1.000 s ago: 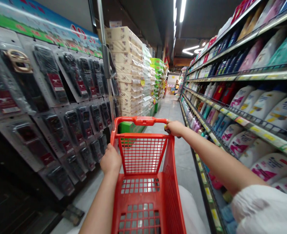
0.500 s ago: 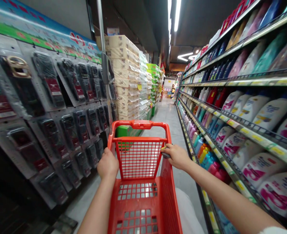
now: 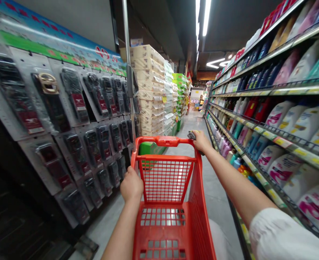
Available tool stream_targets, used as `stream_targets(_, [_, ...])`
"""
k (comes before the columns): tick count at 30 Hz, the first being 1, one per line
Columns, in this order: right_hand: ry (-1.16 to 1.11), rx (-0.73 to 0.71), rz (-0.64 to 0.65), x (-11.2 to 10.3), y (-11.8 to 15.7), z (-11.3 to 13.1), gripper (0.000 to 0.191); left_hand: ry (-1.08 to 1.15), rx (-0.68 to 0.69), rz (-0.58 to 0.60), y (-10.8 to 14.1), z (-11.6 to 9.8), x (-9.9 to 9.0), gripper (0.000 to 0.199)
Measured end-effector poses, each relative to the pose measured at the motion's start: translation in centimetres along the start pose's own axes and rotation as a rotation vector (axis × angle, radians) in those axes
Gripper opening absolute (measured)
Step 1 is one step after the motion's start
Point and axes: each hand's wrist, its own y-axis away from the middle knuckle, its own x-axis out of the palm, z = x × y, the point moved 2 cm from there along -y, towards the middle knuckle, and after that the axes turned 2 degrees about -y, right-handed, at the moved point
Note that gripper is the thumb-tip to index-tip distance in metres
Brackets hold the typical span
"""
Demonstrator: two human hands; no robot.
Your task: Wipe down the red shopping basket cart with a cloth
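A red plastic shopping cart [image 3: 163,231] with grid panels stands right in front of me, its handle bar [image 3: 167,141] at the far end. My left hand [image 3: 131,185] is closed around the cart's left side rim. At the far right corner of the handle, my right hand [image 3: 201,141] is closed with a small dark grey thing [image 3: 192,135] between it and the cart. A bit of yellow shows by its fingers. What kind of thing it is, I cannot make out.
Packaged belts [image 3: 77,95] hang on a rack at left, with a metal pole [image 3: 127,39] at its end. Stacked cream packs [image 3: 147,90] stand beyond. Shelves of bottles [image 3: 278,112] line the right side. A grey floor aisle [image 3: 193,124] runs ahead between them.
My right hand has moved forward along the cart's right side to the handle corner, carrying the dark grey thing. My left hand stays on the left rim. The view has shifted slightly left.
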Motion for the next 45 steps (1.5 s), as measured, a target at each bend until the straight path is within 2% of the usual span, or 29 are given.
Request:
stream_targets(3, [0.06, 0.025, 0.139, 1.6, -1.1, 2.0, 0.044, -0.014, 0.0, -0.03, -0.1, 0.2, 0.6, 0.033])
stream_targets(6, [0.097, -0.024, 0.174, 2.5, -2.1, 5.3, 0.038, -0.015, 0.001, -0.053, -0.1, 0.4, 1.0, 0.036])
stream_targets(11, [0.083, -0.111, 0.196, 3.6, -2.9, 12.0, 0.036, 0.009, -0.004, -0.017, 0.0, 0.6, 1.0, 0.038])
stream_targets(14, [0.087, -0.156, 0.19, 4.4, -2.5, 15.9, 0.034, 0.021, -0.018, -0.021, -0.1, 0.7, 1.2, 0.039])
stream_targets(19, [0.051, -0.313, 0.127, 5.8, -1.1, 22.2, 0.034, 0.003, -0.009, -0.05, -0.2, 0.9, 1.8, 0.041])
stream_targets(23, [-0.114, -0.428, 0.091, 7.4, 0.8, 25.6, 0.037, -0.018, -0.006, -0.084, -0.3, 1.0, 2.0, 0.043])
stream_targets(25, [-0.196, -0.448, 0.053, 8.1, 2.0, 26.3, 0.038, 0.0, -0.007, -0.084, -0.3, 0.9, 2.1, 0.044])
stream_targets(30, [-0.436, -0.304, 0.011, 9.2, 5.2, 26.0, 0.055, 0.074, -0.036, -0.027, -0.4, 0.8, 1.9, 0.043])
stream_targets(34, [-0.465, -0.281, 0.036, 9.4, 6.5, 25.2, 0.06, 0.126, -0.034, -0.009, -0.2, 0.9, 1.6, 0.044])
stream_targets(40, [-0.441, -0.354, 0.021, 9.3, 7.6, 24.2, 0.062, 0.179, -0.04, 0.012, 0.0, 1.2, 1.4, 0.046])
stream_targets(45, [-0.379, -0.458, -0.033, 9.3, 8.8, 23.1, 0.062, 0.249, -0.031, -0.024, 0.0, 1.3, 1.2, 0.046])
